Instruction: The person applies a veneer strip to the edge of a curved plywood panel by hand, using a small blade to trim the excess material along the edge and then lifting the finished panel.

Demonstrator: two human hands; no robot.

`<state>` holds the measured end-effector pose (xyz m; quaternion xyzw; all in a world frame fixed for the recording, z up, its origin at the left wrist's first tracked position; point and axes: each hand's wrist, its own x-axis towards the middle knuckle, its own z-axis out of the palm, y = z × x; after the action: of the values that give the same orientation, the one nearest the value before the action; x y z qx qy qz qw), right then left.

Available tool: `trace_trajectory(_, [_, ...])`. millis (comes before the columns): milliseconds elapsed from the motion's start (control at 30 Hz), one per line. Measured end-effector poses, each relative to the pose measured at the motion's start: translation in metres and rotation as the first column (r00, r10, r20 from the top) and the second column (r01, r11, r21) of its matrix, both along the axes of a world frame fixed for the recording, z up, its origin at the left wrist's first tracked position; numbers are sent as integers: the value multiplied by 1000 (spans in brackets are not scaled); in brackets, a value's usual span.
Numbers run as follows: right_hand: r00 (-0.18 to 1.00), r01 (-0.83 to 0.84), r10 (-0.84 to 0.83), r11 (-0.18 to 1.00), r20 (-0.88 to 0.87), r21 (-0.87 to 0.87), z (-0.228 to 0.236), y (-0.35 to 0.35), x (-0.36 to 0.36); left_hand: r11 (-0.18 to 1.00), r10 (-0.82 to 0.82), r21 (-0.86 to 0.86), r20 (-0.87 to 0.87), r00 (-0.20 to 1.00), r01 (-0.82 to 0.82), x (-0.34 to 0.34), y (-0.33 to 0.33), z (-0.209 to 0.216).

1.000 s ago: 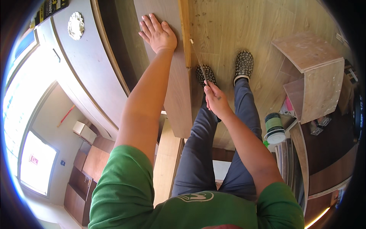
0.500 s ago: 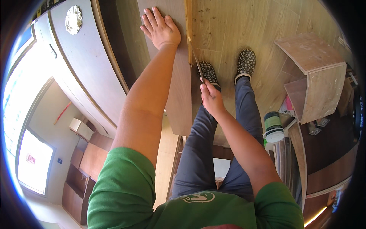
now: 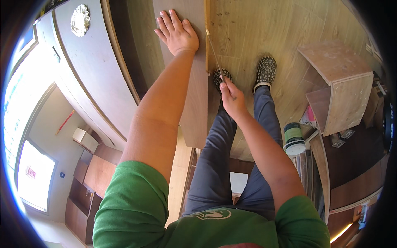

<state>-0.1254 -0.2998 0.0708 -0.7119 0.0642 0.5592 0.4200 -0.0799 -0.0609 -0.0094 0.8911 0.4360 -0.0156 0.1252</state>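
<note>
My left hand (image 3: 182, 36) lies flat on a long wood-grain board (image 3: 194, 99), its fingers spread near the far end. In my right hand (image 3: 233, 98) is a thin, blade-like tool (image 3: 215, 51), gripped at its near end and pointing away from me. A pale bit shows at the tool's tip, close beside the board's right edge. Along the far part of that edge runs a yellowish strip (image 3: 207, 53); the nearer part looks plain. Whether the tip touches the strip I cannot tell.
Pale panels (image 3: 89, 53) with a crumpled white clump (image 3: 80, 20) stand at left. My shoes (image 3: 266, 69) are on the wood-look floor (image 3: 285, 25), right of the board. Farther right are a plywood box (image 3: 347, 103) and a green-and-white tub (image 3: 294, 138).
My right hand and the tool have shifted slightly away from me, the tip going farther along the board's edge. My left hand stays flat on the board.
</note>
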Motion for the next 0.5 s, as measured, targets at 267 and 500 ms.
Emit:
trace_trajectory(267, [995, -12, 10, 1000, 96, 18, 7, -2, 3, 1000, -12, 15, 27, 1000, 12, 0, 1, 1])
trace_trajectory(500, [981, -49, 43, 998, 188, 26, 4, -22, -12, 1000, -3, -2, 17, 1000, 3, 1, 0, 1])
